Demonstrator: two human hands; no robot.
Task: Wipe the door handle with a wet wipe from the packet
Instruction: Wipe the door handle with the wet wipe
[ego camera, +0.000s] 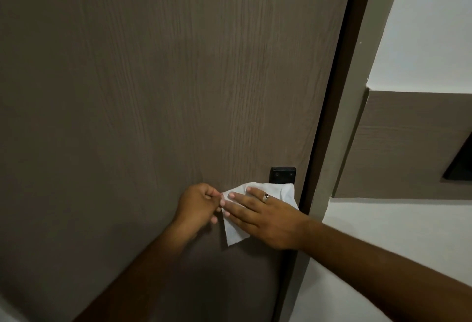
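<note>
A white wet wipe (236,232) is draped over the door handle, which it hides completely. Only the black mounting plate (283,174) of the handle shows above the wipe, near the door's right edge. My right hand (265,215), with a ring on one finger, lies flat on top of the wipe with its fingers stretched out to the left. My left hand (198,204) is curled at the wipe's left edge and pinches that edge between fingertips. The wet wipe packet is not in view.
The grey-brown wood-grain door (153,92) fills most of the view. Its dark edge and a grey frame (339,143) run down the right side. Beyond lies a white wall with a brown panel (408,143) and a dark recess (459,166).
</note>
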